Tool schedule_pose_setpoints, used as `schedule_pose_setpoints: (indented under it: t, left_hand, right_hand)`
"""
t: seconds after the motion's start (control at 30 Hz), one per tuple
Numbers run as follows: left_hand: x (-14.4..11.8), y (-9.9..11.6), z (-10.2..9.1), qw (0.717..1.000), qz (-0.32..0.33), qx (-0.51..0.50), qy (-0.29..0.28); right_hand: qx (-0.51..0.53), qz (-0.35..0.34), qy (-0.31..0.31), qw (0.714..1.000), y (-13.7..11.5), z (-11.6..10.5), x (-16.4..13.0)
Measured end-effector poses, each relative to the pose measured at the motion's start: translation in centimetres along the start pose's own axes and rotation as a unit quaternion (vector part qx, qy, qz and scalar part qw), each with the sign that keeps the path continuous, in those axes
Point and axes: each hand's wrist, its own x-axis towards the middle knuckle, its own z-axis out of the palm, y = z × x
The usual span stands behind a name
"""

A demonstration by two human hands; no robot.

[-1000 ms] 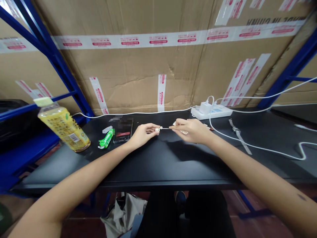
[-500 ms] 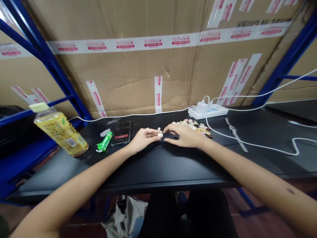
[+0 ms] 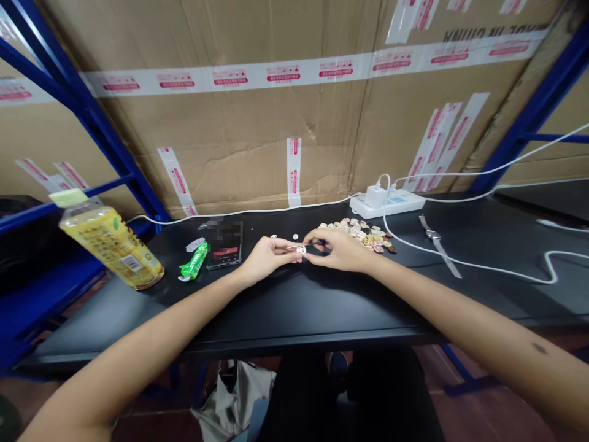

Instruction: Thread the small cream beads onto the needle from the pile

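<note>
A wall of taped cardboard boxes (image 3: 257,123) stands behind the black table (image 3: 294,307) I sit at. On its left end stands a bottle of yellow drink (image 3: 110,242), tilted in this view; at the back right lies a white power strip (image 3: 389,201) with a charger plugged in and white cables trailing off to the right. Nearer the middle lie a phone (image 3: 224,245), a green gum packet (image 3: 196,263) and a wristwatch (image 3: 437,242). My left hand (image 3: 265,258) and right hand (image 3: 338,250) meet fingertip to fingertip, both pinched shut on a small white bead (image 3: 301,249) (too small to tell more), low over the table. Just behind my right hand lies a pile of beads (image 3: 368,234).
</note>
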Motion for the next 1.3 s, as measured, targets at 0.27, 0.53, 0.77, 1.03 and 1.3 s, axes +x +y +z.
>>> schedule_pose_setpoints:
  t: [0.27, 0.53, 0.77, 1.03, 1.3]
  left_hand:
    - [-0.4, 0.1, 0.5, 0.999, 0.008, -0.037, 0.036]
    - [0.0, -0.2, -0.1, 0.999, 0.027, -0.028, 0.013]
    - [0.2, -0.3, -0.7, 0.999, 0.038, 0.008, 0.028]
    - [1.7, -1.6, -3.9, 0.897, 0.147, 0.393, 0.137]
    - [2.0, -2.8, -4.6, 0.865, 0.105, 0.472, 0.133]
  right_hand:
    - [0.038, 0.003, 0.036, 0.999, -0.3, 0.2, -0.1]
    - [0.083, 0.008, 0.034, 0.996, -0.1, 0.0, 0.1]
    - [0.057, 0.029, 0.048, 0.997, 0.6, -0.3, 0.1]
    - [0.031, 0.019, 0.057, 0.998, 0.9, -0.4, 0.1]
    - [0.012, 0.024, 0.040, 0.999, 0.9, -0.3, 0.2]
